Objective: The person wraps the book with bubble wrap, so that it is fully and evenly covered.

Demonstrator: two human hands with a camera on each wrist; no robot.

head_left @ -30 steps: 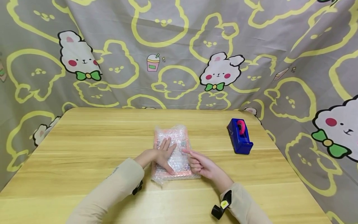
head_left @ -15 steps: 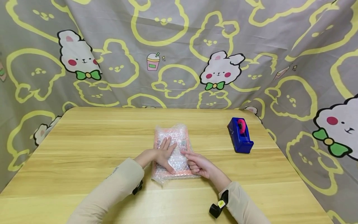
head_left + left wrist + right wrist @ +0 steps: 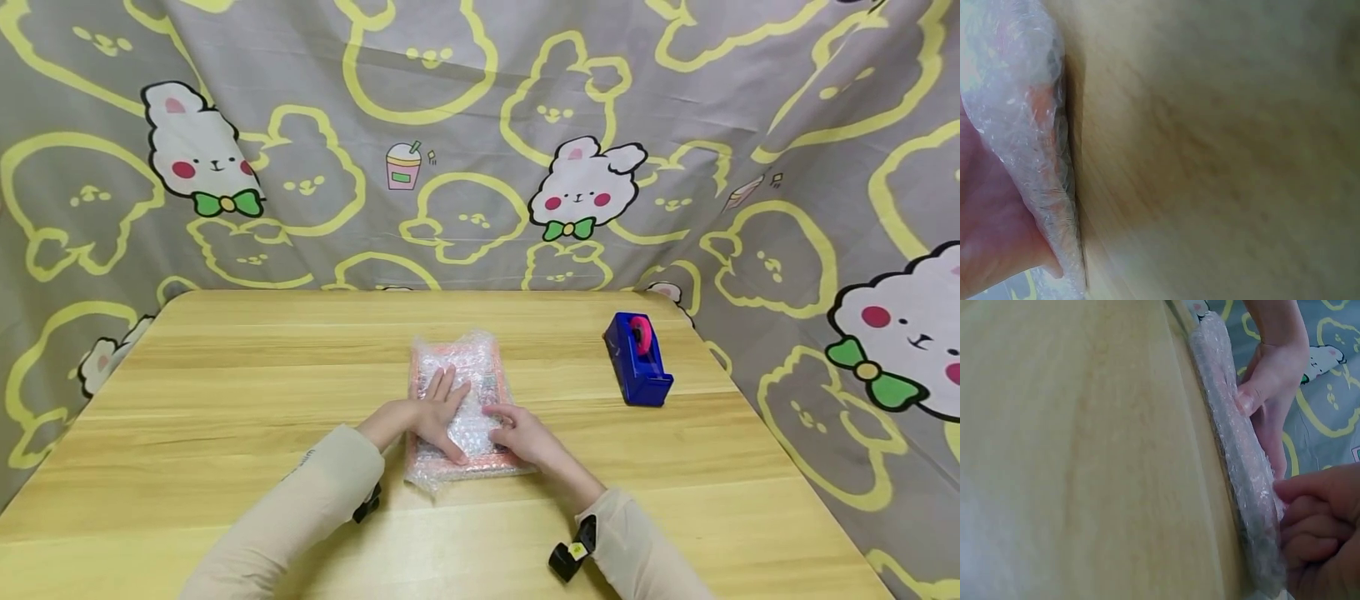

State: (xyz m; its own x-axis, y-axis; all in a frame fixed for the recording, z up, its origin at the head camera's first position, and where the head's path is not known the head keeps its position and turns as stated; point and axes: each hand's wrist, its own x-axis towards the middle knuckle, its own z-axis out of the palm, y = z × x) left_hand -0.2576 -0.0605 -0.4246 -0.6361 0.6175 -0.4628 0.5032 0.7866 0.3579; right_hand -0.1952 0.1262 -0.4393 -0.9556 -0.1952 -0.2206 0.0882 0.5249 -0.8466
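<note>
A flat rectangular package in clear bubble wrap lies on the table, with an orange-pink border showing through the wrap. My left hand rests on its top left part, fingers spread and thumb pointing toward the near edge. Over the right side, my right hand touches the wrap with its index finger extended. Its other fingers are bent in the right wrist view, where the right hand sits beside the package edge. The left wrist view shows the wrapped package lying along the left palm.
A blue tape dispenser with a pink tape core stands on the wooden table, to the right of and beyond the package. A grey curtain with cartoon rabbits hangs along the back and both sides.
My right hand has shifted slightly left over the package, and its index finger and thumb now stand further apart. The left hand stays on the wrap. The head view turned slightly right.
</note>
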